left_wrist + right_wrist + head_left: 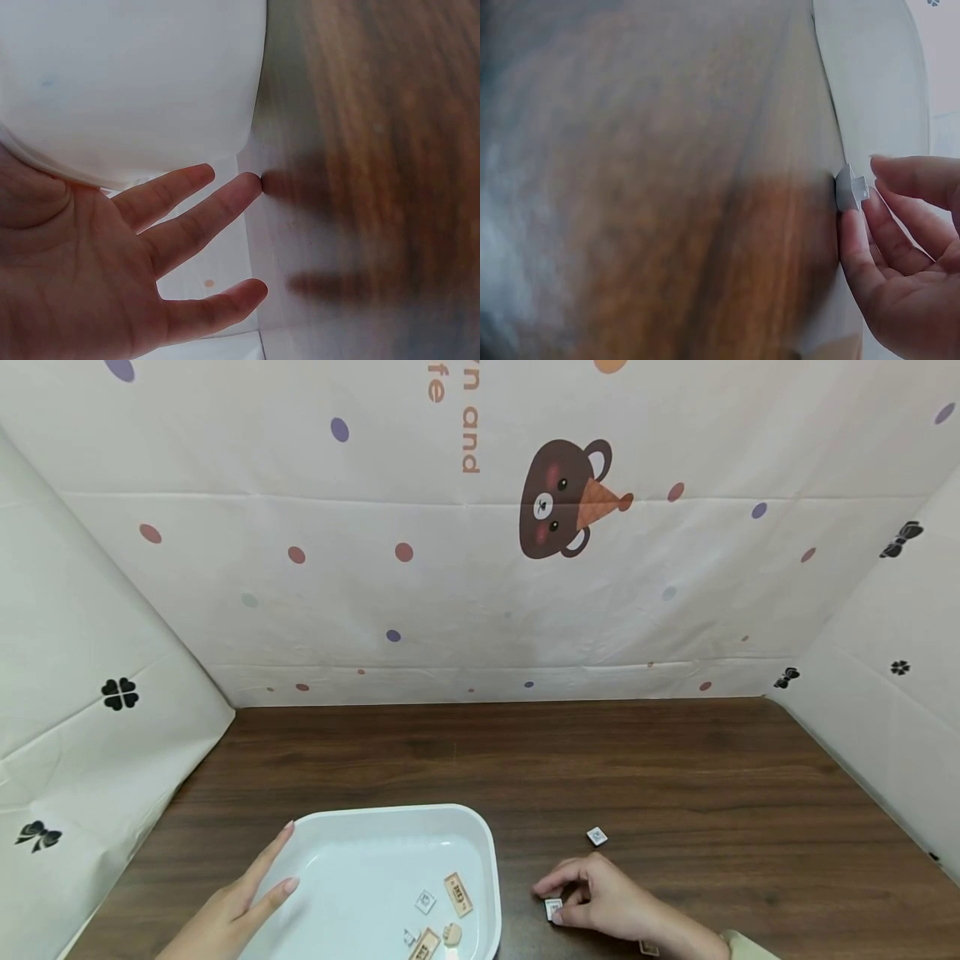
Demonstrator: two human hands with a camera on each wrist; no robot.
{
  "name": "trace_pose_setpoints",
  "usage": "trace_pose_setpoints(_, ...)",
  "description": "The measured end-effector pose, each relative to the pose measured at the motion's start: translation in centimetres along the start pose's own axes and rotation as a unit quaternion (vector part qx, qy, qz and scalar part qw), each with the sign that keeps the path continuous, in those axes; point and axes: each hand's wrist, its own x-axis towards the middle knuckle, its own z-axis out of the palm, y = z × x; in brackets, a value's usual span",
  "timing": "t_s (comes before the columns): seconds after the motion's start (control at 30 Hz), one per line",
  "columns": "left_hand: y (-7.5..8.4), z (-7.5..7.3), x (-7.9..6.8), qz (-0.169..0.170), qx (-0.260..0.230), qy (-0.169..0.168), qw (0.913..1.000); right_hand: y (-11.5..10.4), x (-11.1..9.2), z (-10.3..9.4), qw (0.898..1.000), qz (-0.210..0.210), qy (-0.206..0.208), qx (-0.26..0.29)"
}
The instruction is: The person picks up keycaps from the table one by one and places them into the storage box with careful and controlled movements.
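My right hand [600, 893] curls its thumb and fingers round a small white square tile [553, 907] with dark print. From the right wrist view, the tile [845, 190] shows a raised stub, and a fingertip touches its lower edge. Another similar tile [597, 836] lies on the wood just beyond this hand. At the left side of the white tray [352, 811], my left hand [232, 906] is spread with extended fingers and grips nothing. Inside the tray lie a white tile [425, 902], two tan printed rectangles, one of them a tan piece [458, 895], and a small beige piece [452, 934].
A dark brown wooden table [420, 752] carries everything. White patterned sheets [465, 593] stand at the back and both sides. Partly covered by the right forearm, a tan piece [648, 948] lies near the lower edge. A small grey-white piece [408, 937] sits low in the tray.
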Motion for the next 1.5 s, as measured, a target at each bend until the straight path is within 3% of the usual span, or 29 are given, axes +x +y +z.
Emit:
trace_pose_setpoints(0.4,-0.1,-0.2,0.1,-0.02,-0.009,-0.023,0.9995,0.1,0.1,0.1,0.999,0.009,0.017,-0.038)
trace_pose_setpoints(0.67,0.0,-0.5,0.3,-0.044,-0.019,-0.062,0.9969,-1.0,0.6,0.2,0.999,-0.014,0.038,0.006)
trace_pose_setpoints(1.1,0.0,-0.5,0.3,-0.05,-0.027,-0.069,0.996,-3.3,1.8,0.8,0.994,-0.02,0.046,0.1)
trace_pose_setpoints(1.5,0.1,-0.5,0.2,-0.048,-0.03,-0.069,0.996,-4.5,3.2,1.8,0.989,-0.033,0.059,0.134)
